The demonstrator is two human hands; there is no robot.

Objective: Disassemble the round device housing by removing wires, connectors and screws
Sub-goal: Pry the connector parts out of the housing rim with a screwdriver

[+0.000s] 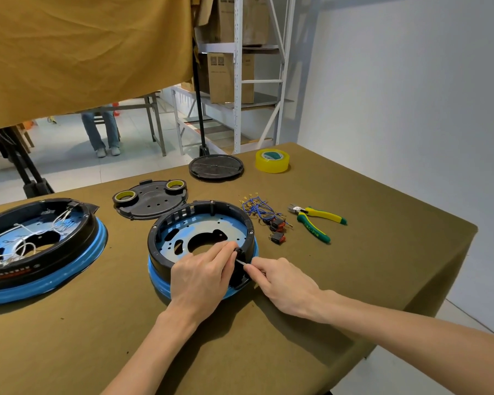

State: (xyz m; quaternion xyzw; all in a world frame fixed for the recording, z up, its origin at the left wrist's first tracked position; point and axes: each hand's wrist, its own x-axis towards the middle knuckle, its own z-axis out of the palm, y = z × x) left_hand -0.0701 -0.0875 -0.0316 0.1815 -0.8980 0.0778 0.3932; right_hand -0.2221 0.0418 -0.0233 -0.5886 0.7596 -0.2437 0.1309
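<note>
Now | left hand (200, 276) on housing (166, 223) rim | right hand (283, 283) pinching, seemingly, wire (241, 261)

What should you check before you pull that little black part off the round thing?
1. Left hand steadies the housing: ok.
2. Right hand pinches the thin white piece at the rim: ok.
3. Black part free of screws: cannot tell, fingers hide it.
4. Wires out of this housing: ok, blue wires lie on the table.
5. Pliers within reach: ok, right of the housing.
6. Second housing out of the way: ok.
</note>
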